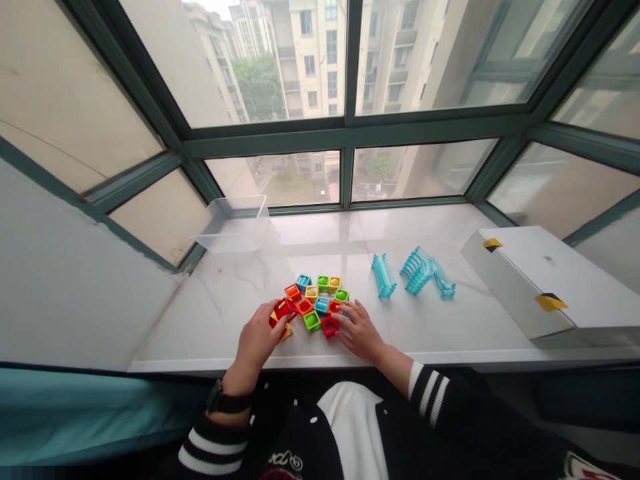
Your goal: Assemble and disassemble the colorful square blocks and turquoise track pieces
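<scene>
My left hand [259, 333] is closed around a red toy block [285, 308], with a bit of yellow showing under it. My right hand [363, 333] has its fingers apart at the right side of the block cluster, and its fingertips touch or nearly touch a red block [329, 326] and an orange-red one. Between the hands lie several small hollow blocks, among them a green block [312, 322], a blue block [322, 305], a yellow block [311, 293] and an orange block [293, 292]. My right fingers partly cover the blocks beneath them.
Translucent blue ribbed track-like pieces [383, 275] and curved ones [418, 270] lie to the right. A clear plastic bin [235, 233] stands at the back left by the window. A white box [555, 280] sits at the far right. The marble sill [425, 333] ends near my body.
</scene>
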The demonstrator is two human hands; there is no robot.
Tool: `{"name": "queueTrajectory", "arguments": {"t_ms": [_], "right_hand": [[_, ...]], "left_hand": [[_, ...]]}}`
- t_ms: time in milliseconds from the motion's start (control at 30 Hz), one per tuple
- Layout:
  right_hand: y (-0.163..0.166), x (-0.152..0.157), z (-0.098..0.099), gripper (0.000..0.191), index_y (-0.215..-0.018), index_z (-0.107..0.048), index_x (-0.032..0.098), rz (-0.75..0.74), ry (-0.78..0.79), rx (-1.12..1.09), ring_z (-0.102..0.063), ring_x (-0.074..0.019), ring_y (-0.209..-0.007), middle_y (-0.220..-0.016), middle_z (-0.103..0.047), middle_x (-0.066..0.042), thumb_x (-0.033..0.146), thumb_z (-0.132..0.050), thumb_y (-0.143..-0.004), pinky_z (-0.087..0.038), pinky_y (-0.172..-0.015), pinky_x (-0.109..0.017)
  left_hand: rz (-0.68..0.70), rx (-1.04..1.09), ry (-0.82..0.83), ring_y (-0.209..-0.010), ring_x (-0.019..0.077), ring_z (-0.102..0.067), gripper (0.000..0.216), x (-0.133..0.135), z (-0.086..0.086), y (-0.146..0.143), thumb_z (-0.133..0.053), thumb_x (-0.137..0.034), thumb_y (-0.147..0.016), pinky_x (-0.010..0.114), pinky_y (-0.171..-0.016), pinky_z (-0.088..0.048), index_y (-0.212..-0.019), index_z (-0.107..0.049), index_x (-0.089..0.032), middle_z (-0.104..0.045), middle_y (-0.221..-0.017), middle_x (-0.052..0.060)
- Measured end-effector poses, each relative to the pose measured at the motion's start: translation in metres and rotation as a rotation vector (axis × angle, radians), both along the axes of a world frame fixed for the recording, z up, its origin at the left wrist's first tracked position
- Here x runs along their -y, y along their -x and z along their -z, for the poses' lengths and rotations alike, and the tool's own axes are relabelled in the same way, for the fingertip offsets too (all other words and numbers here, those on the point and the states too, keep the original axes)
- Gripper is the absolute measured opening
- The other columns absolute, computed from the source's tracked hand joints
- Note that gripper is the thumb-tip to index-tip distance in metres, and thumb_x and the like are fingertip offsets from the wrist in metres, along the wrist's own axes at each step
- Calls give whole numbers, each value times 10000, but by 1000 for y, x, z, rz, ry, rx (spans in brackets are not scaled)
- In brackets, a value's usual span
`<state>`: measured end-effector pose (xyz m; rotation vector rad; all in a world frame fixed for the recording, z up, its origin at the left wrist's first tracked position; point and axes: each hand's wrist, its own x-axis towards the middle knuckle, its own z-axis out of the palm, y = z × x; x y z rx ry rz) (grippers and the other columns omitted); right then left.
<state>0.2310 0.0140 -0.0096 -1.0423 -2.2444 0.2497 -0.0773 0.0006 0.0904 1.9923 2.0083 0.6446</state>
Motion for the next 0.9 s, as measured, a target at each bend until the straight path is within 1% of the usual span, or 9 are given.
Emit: {"name": "queueTrajectory", "arguments": {"t_ms": [100,200,267,367,467,600,767,833,900], "right_hand": [[-12,6,4,457,-1424,-621,282,48,-8,-48,-483,-322,-1465,-1437,-619,-112,242,-616,-969,-291,-1283,-644],[-19,9,11,436,-1390,-632,264,55,-21,-82,-514,-315,-1428,-1413,-627,-117,214,-598,-958,-319,-1269,-637],[-21,10,15,438,-1379,-637,259,48,-21,-90,-529,-314,-1407,-1406,-627,-119,205,-599,-945,-334,-1259,-636],[-20,9,17,455,-1375,-640,262,47,-9,-94,-537,-322,-1394,-1403,-626,-120,205,-609,-925,-341,-1249,-648],[-20,9,16,461,-1370,-641,261,46,-9,-100,-541,-331,-1384,-1399,-624,-126,207,-619,-913,-347,-1241,-658],[-19,9,16,442,-1352,-649,267,50,0,-86,-533,-335,-1395,-1402,-616,-124,213,-623,-915,-350,-1239,-657],[-19,10,16,411,-1315,-667,258,45,-11,-78,-512,-340,-1412,-1405,-608,-128,211,-630,-908,-338,-1246,-653],[-19,10,16,413,-1316,-667,258,42,-9,-75,-510,-341,-1413,-1407,-605,-131,217,-635,-907,-336,-1247,-651],[-19,10,15,420,-1321,-668,263,43,0,-73,-512,-343,-1410,-1407,-604,-130,226,-641,-903,-335,-1245,-655]], "left_hand": [[55,-85,69,-1086,246,-727,372,1,3,-6,-631,-430,-973,332,-840,-573,-1319,-660,-296,-732,-1293,48],[97,-203,133,-1123,272,-716,353,1,9,-18,-650,-391,-969,346,-821,-564,-1310,-669,-301,-719,-1323,57],[102,-281,150,-1070,279,-720,362,-1,12,-26,-650,-367,-970,356,-791,-557,-1324,-666,-293,-712,-1306,77],[102,-379,140,-973,270,-715,351,-4,12,-35,-637,-373,-981,355,-765,-542,-1320,-668,-290,-709,-1206,94],[93,-450,155,-958,266,-711,290,-9,9,-40,-651,-366,-971,352,-782,-532,-1246,-682,-282,-709,-1151,91],[125,-511,192,-959,285,-720,260,-16,6,-46,-686,-329,-939,377,-817,-533,-1190,-678,-261,-718,-1112,100],[184,-546,238,-996,315,-729,438,-22,-1,-48,-772,-284,-864,388,-822,-533,-1274,-623,-246,-729,-1131,121],[204,-530,266,-1005,317,-733,500,-22,-8,-43,-811,-309,-833,374,-797,-532,-1288,-611,-258,-724,-1173,117],[204,-499,284,-989,308,-738,495,-20,-16,-35,-823,-375,-827,352,-754,-528,-1267,-620,-274,-715,-1203,103]]}}
